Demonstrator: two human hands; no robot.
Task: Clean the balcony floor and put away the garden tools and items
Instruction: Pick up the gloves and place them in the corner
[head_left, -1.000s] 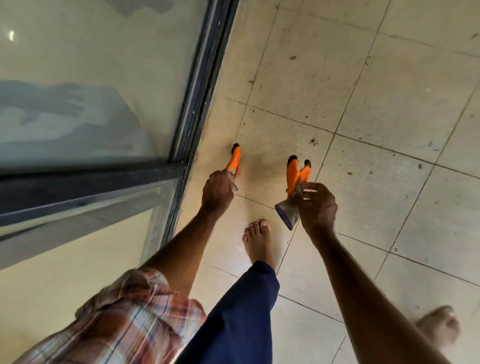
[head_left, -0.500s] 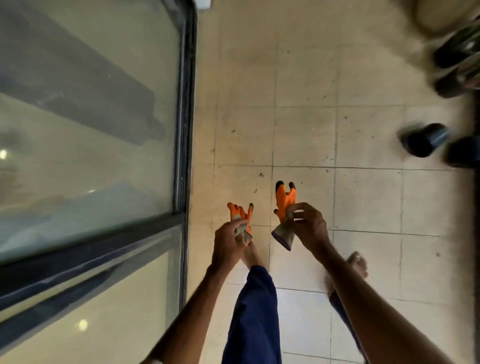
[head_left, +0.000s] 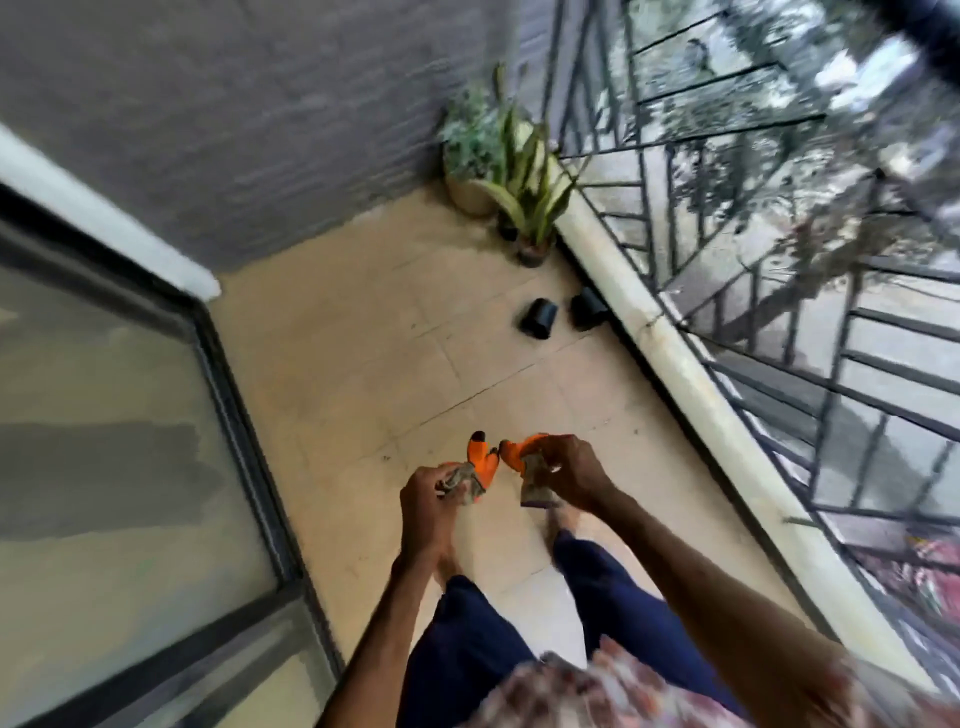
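**Left glove (head_left: 480, 460) and right glove (head_left: 519, 452) held above the balcony floor (head_left: 363, 353)**

Both gloves are orange with dark fingertips and grey cuffs, and they sit low in the middle of the head view, just beside each other, fingers pointing away from the person. The left hand (head_left: 428, 499) has its grip clamped on the left glove's grey cuff, which is bunched in the curled fingers. The right hand (head_left: 569, 473) has its grip clamped on the right glove, with its fingers curled over the orange part and the cuff hanging below. Motion blur hides whether the two gloves touch.

Below the hands are dark blue trousers (head_left: 467, 639) and the edge of a plaid shirt (head_left: 597, 691). Farther along the tiled floor, two black pots (head_left: 539, 318) lie on their sides near the pale kerb (head_left: 675, 353) that carries the metal railing (head_left: 779, 260). In the far corner, potted plants (head_left: 524, 192) stand between the grey wall (head_left: 234, 104) and the railing. A dark-framed glass door (head_left: 104, 415) runs along the left side.
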